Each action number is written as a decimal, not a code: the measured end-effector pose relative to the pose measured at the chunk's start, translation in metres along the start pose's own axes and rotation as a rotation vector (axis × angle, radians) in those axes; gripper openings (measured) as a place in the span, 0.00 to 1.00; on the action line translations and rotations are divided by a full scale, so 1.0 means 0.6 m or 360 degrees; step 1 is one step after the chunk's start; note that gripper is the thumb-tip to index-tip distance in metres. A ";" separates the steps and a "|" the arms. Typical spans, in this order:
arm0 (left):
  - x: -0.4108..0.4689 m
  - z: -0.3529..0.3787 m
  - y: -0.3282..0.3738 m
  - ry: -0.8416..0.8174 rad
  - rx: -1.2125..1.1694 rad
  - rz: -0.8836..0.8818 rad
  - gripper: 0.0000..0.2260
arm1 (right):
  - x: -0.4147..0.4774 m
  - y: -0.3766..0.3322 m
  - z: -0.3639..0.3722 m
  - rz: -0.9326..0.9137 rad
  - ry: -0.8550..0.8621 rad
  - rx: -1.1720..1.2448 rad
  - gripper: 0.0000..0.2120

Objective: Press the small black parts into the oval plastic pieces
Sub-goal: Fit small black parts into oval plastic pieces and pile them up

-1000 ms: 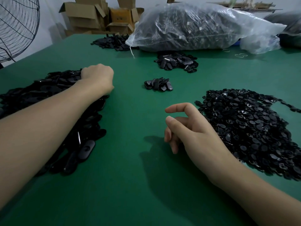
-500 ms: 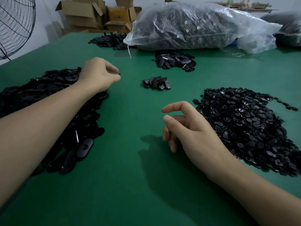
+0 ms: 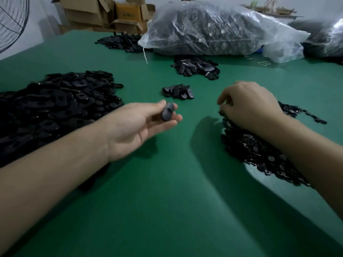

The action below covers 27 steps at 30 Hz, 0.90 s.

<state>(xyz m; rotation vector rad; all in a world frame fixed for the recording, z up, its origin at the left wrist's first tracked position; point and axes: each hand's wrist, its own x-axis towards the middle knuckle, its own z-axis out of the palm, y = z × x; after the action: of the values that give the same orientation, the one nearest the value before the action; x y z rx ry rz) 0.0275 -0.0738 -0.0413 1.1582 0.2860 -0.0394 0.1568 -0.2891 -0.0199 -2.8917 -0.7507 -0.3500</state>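
My left hand [image 3: 137, 127] is palm up over the green table and pinches one black oval plastic piece [image 3: 167, 111] between thumb and fingers. To its left lies a big heap of oval pieces [image 3: 55, 108]. My right hand [image 3: 248, 104] lies knuckles up on the near edge of the pile of small black parts [image 3: 259, 151], with its fingers curled down into it. Whether it holds a part is hidden under the hand. A small cluster of oval pieces [image 3: 178, 91] sits just beyond both hands.
Farther back are another group of black pieces [image 3: 196, 67] and a flat heap [image 3: 122, 41]. A large clear bag full of dark parts [image 3: 219, 28] lies across the far table. Cardboard boxes [image 3: 104, 13] stand behind it, a fan [image 3: 11, 23] at far left.
My left hand left the oval heap and came toward the middle with one oval piece, turning palm up. My right hand moved right and forward onto the pile of small parts.
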 end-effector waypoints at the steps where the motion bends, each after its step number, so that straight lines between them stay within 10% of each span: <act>1: -0.009 0.005 -0.007 -0.0013 -0.0044 -0.0055 0.13 | 0.010 0.005 0.001 0.0024 -0.0081 -0.0102 0.07; 27: -0.075 -0.002 -0.036 -0.0299 0.0476 0.0317 0.10 | 0.036 0.018 0.018 -0.0010 -0.0158 -0.0225 0.05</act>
<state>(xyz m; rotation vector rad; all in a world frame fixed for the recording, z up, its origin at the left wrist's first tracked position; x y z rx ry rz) -0.0201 -0.0869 -0.0501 1.4650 -0.0042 -0.0162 0.1828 -0.2867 -0.0257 -3.0597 -0.7809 -0.2724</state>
